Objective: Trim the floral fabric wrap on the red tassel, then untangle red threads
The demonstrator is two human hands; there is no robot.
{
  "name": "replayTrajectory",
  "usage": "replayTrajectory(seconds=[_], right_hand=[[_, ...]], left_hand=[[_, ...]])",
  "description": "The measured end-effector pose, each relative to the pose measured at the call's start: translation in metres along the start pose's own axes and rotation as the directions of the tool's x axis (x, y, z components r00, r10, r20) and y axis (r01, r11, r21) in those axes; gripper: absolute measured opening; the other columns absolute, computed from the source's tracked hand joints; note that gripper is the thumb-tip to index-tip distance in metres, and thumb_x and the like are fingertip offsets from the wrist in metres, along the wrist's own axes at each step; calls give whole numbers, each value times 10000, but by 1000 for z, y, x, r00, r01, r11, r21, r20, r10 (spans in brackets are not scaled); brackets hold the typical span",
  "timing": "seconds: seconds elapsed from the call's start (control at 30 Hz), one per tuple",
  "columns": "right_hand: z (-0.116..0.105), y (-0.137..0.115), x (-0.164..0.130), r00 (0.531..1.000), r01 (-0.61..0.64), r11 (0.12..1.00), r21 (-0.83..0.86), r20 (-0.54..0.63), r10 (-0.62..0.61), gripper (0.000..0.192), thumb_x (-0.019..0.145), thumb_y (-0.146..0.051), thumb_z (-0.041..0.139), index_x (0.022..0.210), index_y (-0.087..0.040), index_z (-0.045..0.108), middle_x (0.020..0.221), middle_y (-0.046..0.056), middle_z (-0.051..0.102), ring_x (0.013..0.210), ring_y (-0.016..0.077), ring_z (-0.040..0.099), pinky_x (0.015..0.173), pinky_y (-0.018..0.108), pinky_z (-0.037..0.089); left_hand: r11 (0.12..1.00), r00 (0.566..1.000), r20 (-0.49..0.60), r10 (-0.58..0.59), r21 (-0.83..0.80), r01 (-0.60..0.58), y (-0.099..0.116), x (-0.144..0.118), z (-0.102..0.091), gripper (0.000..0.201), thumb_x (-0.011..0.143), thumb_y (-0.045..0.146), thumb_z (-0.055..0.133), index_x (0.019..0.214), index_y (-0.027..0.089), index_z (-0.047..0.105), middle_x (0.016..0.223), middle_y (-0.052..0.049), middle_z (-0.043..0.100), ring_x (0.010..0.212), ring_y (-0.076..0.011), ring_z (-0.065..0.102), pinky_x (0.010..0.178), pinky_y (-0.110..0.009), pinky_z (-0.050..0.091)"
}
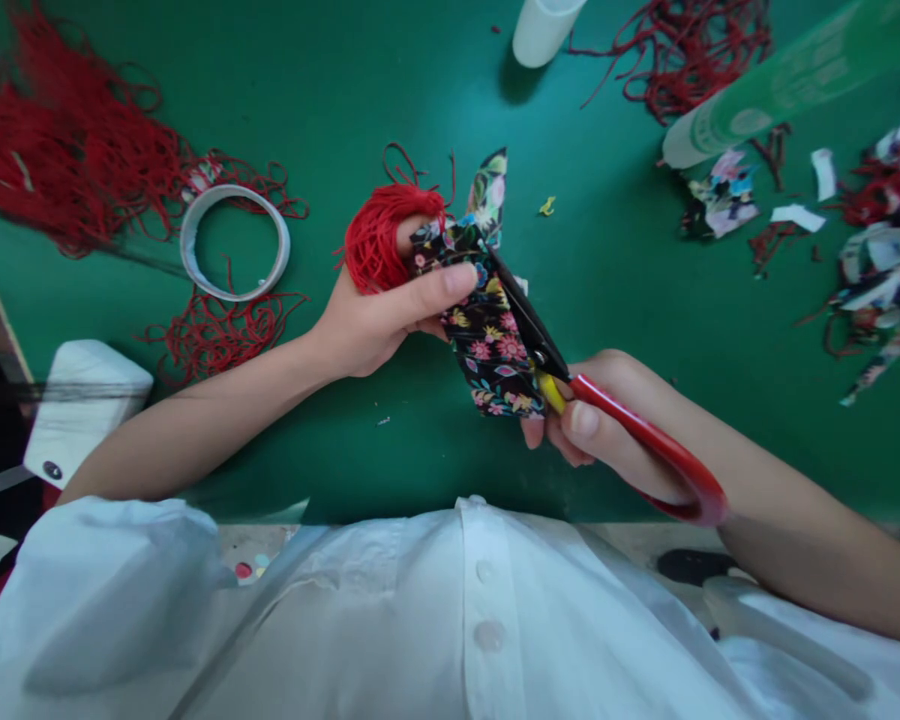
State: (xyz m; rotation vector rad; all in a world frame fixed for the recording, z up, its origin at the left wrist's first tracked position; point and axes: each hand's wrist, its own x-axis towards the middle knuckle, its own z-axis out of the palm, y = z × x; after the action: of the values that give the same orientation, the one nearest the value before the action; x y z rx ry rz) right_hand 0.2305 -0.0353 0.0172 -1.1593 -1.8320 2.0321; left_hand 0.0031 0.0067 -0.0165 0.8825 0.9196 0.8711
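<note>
My left hand (390, 310) is closed on a black flowered cloth (487, 340), its thumb pressed flat on the fabric. A bundle of red yarn (375, 235) bulges out over the same hand's fingers, beside the cloth's upper end. A lighter flowered flap (490, 195) sticks up past the top of the cloth. In my right hand (592, 425) are scissors (645, 430) with red handles and dark blades. The blades lie along the cloth's right edge, pointing up and left. Something yellow (551, 390) shows by the pivot, partly hidden by my fingers.
On the green table (330, 100), a tape roll (187, 240) lies among red yarn (82, 150) at left. A white box-like object (94, 400) stands at the left edge. A white cylinder (544, 35), a green-and-white tube (765, 95) and fabric scraps (881, 260) lie farther back and right.
</note>
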Motion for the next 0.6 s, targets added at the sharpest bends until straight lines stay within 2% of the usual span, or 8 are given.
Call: replayTrajectory(seconds=[0.1, 0.23, 0.4, 0.6], right_hand=[[0, 2, 0, 1000, -12, 1000, -16, -9, 11, 729, 863, -824, 313, 655, -169, 557, 475, -34, 418, 414, 73, 344, 415, 269, 190], [0, 2, -1, 1000, -25, 1000, -3, -3, 25, 747, 849, -838, 317, 676, -158, 572, 479, -31, 449, 409, 69, 370, 417, 273, 203], [0, 2, 0, 1000, -1, 1000, 7, -8, 1, 725, 859, -824, 328, 679, -163, 569, 474, -36, 458, 395, 68, 388, 410, 272, 199], [-1, 3, -2, 999, 34, 999, 23, 6, -34, 699, 882, -792, 339, 714, -162, 590, 482, -37, 470, 399, 70, 401, 402, 266, 221]], left_hand=[[1000, 1000, 6, -1, 13, 1, 1, 0, 0, 407, 722, 571, 744, 845, 200, 631, 791, 35, 683, 863, -206, 748, 619, -289, 642], [999, 1000, 21, -1, 48, 0, 1, 1, 0, 396, 706, 568, 759, 801, 203, 639, 768, 41, 677, 864, -204, 742, 631, -301, 648], [993, 996, 16, 89, 81, -90, 0, 4, -1, 390, 688, 575, 774, 716, 210, 639, 715, 45, 643, 885, -198, 729, 752, -330, 644], [973, 982, 23, 188, 131, -189, -3, 5, -3, 385, 709, 562, 763, 670, 207, 618, 668, 55, 590, 850, -170, 720, 772, -330, 631]])
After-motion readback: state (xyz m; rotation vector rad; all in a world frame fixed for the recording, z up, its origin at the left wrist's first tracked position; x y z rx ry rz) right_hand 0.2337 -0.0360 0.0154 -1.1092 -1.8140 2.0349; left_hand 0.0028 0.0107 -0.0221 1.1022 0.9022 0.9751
